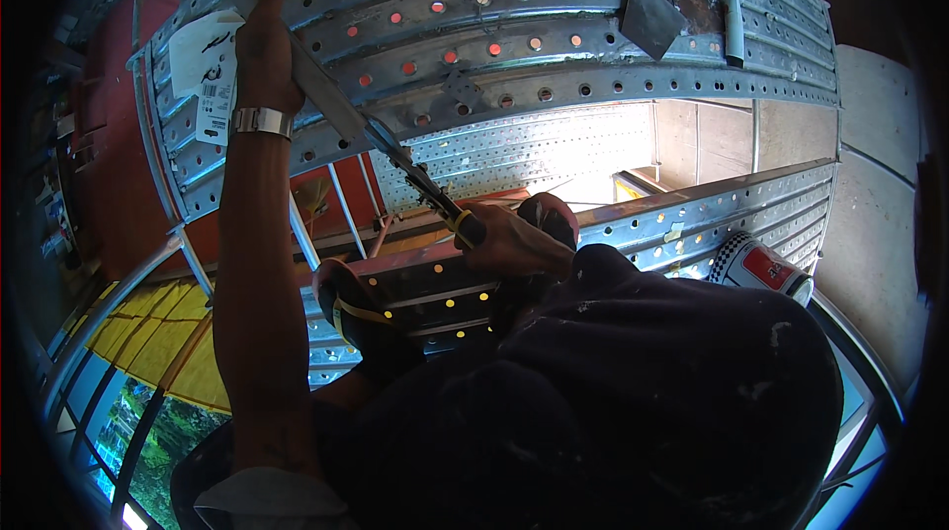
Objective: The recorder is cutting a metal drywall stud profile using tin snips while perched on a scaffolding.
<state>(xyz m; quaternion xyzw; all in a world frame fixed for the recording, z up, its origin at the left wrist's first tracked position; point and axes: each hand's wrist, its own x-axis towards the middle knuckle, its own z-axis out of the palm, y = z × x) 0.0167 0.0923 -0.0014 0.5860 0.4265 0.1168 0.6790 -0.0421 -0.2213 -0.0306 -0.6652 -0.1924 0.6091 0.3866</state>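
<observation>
My left hand (265,60) is closed on a long grey metal strip (326,95), which slants down to the right across the upper perforated plank. My right hand (504,238) grips snips (415,169) by a yellow-and-dark handle; their jaws meet the strip's lower end. A white card package (215,110) with a barcode lies on the plank beside my left wrist. My shoes (361,317) rest on lower planking, and my dark clothing hides much of the bottom of the view.
Perforated metal planks (514,80) form stepped levels, with dark sheet scraps (647,21) on the upper one. A red-and-white can (761,268) sits at the right. Scaffold tubes (148,273), yellow netting (148,332) and a red surface (109,125) are left; a concrete wall (875,214) is right.
</observation>
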